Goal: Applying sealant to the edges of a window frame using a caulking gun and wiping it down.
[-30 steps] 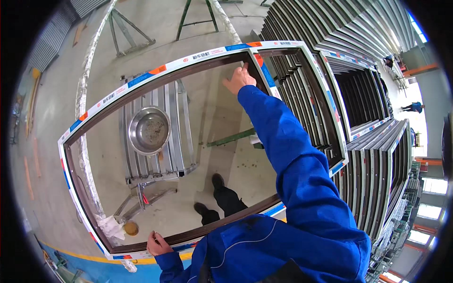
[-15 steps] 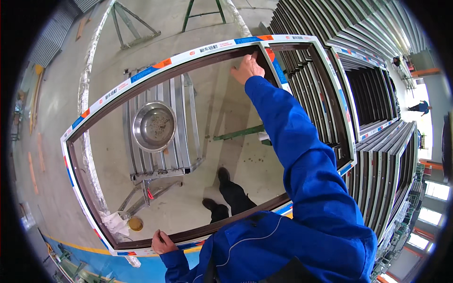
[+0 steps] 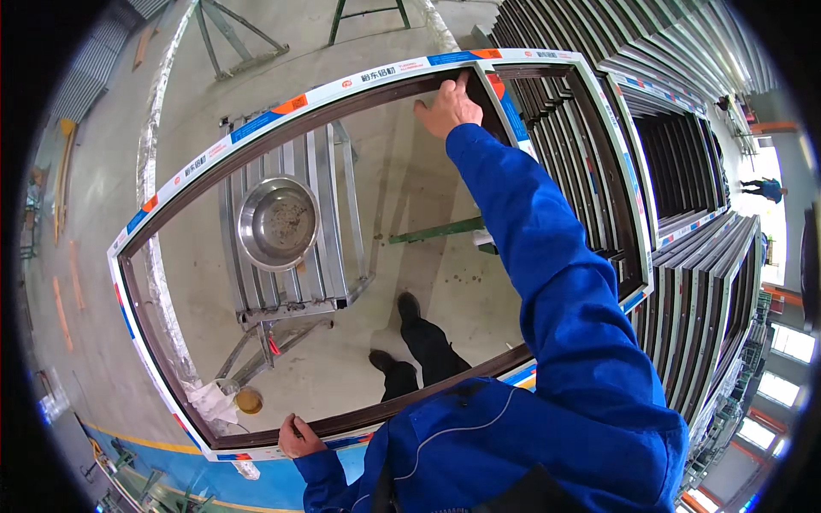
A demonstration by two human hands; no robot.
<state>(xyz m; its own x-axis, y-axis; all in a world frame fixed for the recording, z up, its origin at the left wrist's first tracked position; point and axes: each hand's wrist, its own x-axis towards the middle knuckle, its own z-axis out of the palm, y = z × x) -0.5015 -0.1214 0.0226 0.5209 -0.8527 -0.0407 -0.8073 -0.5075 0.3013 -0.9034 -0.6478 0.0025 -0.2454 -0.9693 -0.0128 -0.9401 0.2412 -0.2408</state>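
Observation:
A large brown window frame [image 3: 374, 77], with printed white, blue and orange film along its outer faces, lies level before me. A crossbar [image 3: 503, 107] divides it into a large left opening and a narrow right one. My left hand [image 3: 299, 438] curls over the near side bar, close to the left corner. Far across the large opening, my right hand [image 3: 451, 107] reaches to the corner where the far bar meets the crossbar. Its index finger points into that corner, touching the brown profile, and its thumb stands apart. Nothing shows in the right hand.
Below the opening, a metal bowl [image 3: 279, 223] rests on a slatted metal stand [image 3: 321, 291]. White wrapped rails [image 3: 150, 171] run under the frame. A white cloth [image 3: 212, 402] and a small yellowish round container [image 3: 249, 401] are near the left corner. Stacked frames [image 3: 693, 299] crowd the right.
The view has shifted slightly. My right index finger stays at the far corner, with the thumb a little more spread. My left hand keeps its place on the near bar.

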